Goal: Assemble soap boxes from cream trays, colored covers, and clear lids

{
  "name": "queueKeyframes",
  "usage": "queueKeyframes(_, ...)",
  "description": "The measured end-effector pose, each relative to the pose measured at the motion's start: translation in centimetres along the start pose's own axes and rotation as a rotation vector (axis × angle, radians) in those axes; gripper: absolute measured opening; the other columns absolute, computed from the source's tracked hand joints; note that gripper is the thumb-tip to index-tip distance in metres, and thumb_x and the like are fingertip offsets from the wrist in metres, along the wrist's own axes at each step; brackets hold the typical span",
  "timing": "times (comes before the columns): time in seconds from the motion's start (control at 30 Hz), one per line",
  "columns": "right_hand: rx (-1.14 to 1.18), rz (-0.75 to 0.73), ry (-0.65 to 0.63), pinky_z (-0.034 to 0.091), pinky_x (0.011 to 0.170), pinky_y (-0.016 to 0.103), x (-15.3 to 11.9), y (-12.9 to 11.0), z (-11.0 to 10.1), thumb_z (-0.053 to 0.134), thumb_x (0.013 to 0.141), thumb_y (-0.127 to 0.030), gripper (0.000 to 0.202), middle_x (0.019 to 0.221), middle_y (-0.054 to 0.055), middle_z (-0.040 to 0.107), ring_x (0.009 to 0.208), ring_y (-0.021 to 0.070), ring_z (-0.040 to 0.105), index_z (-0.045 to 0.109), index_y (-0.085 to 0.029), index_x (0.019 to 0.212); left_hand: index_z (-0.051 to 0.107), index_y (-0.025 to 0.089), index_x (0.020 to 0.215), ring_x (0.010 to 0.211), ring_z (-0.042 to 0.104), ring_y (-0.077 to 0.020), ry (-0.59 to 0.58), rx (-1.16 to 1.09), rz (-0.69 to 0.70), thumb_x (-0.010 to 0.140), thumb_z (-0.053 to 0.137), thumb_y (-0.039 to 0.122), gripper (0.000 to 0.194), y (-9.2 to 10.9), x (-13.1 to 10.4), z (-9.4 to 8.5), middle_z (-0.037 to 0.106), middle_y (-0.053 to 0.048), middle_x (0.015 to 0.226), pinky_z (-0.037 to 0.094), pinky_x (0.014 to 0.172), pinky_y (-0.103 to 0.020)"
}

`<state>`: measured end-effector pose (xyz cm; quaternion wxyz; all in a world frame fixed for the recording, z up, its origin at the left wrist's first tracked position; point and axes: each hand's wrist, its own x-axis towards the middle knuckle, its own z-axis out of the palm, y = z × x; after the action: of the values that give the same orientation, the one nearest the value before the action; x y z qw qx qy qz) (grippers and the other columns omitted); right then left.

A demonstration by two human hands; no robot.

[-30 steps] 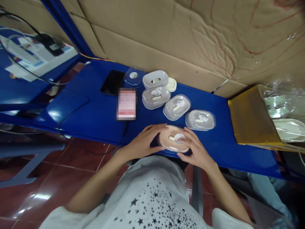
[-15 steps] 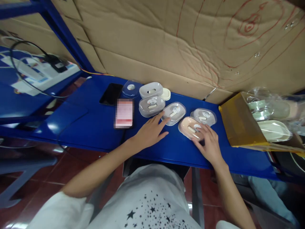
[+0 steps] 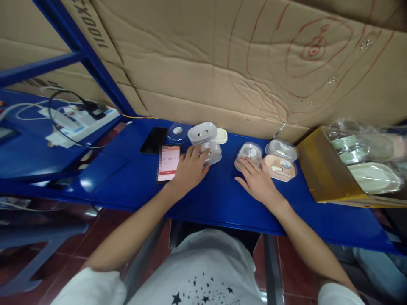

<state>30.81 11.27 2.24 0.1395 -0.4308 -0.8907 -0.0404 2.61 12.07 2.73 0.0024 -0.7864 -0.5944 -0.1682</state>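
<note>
On a blue desk [image 3: 219, 199], the left hand [image 3: 189, 169] rests spread fingers on a clear soap case [image 3: 212, 152]; the right hand [image 3: 257, 180], fingers splayed, touches another clear case [image 3: 248, 152] beside a pink case [image 3: 281, 167].

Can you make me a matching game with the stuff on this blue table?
Things:
1. left hand
2. right hand
3. pink box
4. black phone

Places:
A. far left, screen dark
B. nearest the yellow bag
C. on a clear box by the lit phone
D. touching the clear box left of the pink one

Pairs: 1-C, 2-D, 3-B, 4-A
</note>
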Motion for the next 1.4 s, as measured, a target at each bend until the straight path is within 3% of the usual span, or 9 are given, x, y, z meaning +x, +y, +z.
queueKeyframes(0.13,-0.035,0.178,0.109,0.03,0.13,0.075,1.7,0.8,0.2,0.049,0.114,-0.037,0.05,0.155,0.024,0.066,0.15,0.0442,0.058,0.06,-0.014,0.157,0.056,0.023,0.156,0.149,0.054,-0.0419,-0.016,-0.083,0.159,0.11,0.054,0.038,0.048,1.6,0.0,0.6,0.053,-0.018,0.166,0.056,0.11,-0.061)
queueKeyframes(0.23,-0.011,0.11,0.124,0.029,0.134,0.067,1.5,-0.1,0.7,0.043,0.116,-0.032,0.051,0.168,0.019,0.055,0.158,0.0377,0.049,0.052,-0.017,0.164,0.05,0.023,0.162,0.15,0.054,-0.0363,-0.016,-0.157,0.218,0.116,0.042,0.042,0.051,1.5,2.2,0.6,0.049,-0.016,0.169,0.053,0.115,-0.055)
queueKeyframes(0.37,-0.026,-0.098,0.03,0.028,0.135,0.065,0.7,-1.6,1.8,0.049,0.115,-0.037,0.056,0.174,0.014,0.048,0.163,0.0341,0.043,0.045,-0.018,0.168,0.049,0.016,0.163,0.156,0.046,-0.0408,0.01,0.049,0.072,0.113,0.046,0.034,0.053,-1.4,6.9,0.3,0.048,-0.023,0.168,0.04,0.124,-0.06)
queueKeyframes(0.53,-0.078,0.012,0.064,0.033,0.131,0.066,0.7,-1.7,1.9,0.05,0.116,-0.041,0.052,0.167,0.017,0.056,0.157,0.0364,0.049,0.054,-0.018,0.162,0.054,0.018,0.159,0.147,0.053,-0.0458,-0.122,0.182,0.054,0.103,0.067,0.036,0.06,-4.5,10.2,0.9,0.054,-0.025,0.162,0.044,0.117,-0.061)
queueKeyframes(0.63,-0.114,0.134,0.077,0.034,0.128,0.067,0.7,-1.3,1.8,0.053,0.114,-0.04,0.057,0.167,0.022,0.054,0.154,0.0406,0.051,0.051,-0.014,0.165,0.056,0.018,0.157,0.141,0.059,-0.044,-0.158,0.202,0.071,0.105,0.062,0.031,0.053,-4.4,9.4,1.1,0.061,-0.023,0.155,0.047,0.114,-0.058)
queueKeyframes(0.77,-0.144,0.229,0.093,0.032,0.128,0.071,0.6,-1.1,2.1,0.054,0.113,-0.041,0.066,0.171,0.029,0.046,0.157,0.0455,0.047,0.045,-0.005,0.167,0.058,0.017,0.154,0.139,0.061,-0.0428,-0.171,0.221,0.089,0.107,0.055,0.026,0.048,-3.4,5.7,0.6,0.063,-0.021,0.151,0.049,0.113,-0.057)
queueKeyframes(1.03,-0.075,-0.057,0.028,0.027,0.136,0.065,1.4,-4.1,4.0,0.042,0.11,-0.013,0.063,0.173,0.023,0.045,0.165,0.0349,0.038,0.033,-0.004,0.173,0.065,0.02,0.143,0.123,0.073,-0.0354,-0.015,0.073,0.132,0.109,0.053,0.026,0.036,-2.9,-2.4,-0.4,0.077,-0.016,0.132,0.056,0.103,-0.049)
queueKeyframes(1.23,0.032,-0.151,-0.036,0.027,0.132,0.074,1.5,-5.8,3.3,0.049,0.107,-0.008,0.051,0.153,0.024,0.066,0.149,0.0374,0.057,0.057,-0.01,0.157,0.065,0.016,0.142,0.126,0.072,-0.0375,0.034,0.074,0.052,0.108,0.06,0.031,0.037,-3.4,0.5,-1.2,0.076,-0.018,0.133,0.056,0.104,-0.049)
queueKeyframes(1.4,0.299,-0.354,0.059,0.043,0.125,0.051,0.4,-6.4,1.7,0.052,0.113,-0.023,0.036,0.136,0.013,0.076,0.13,0.0254,0.066,0.065,-0.019,0.146,0.066,0.016,0.143,0.126,0.072,-0.0372,-0.067,0.062,0.086,0.105,0.064,0.024,0.038,-2.0,2.7,0.2,0.077,-0.017,0.133,0.056,0.102,-0.049)
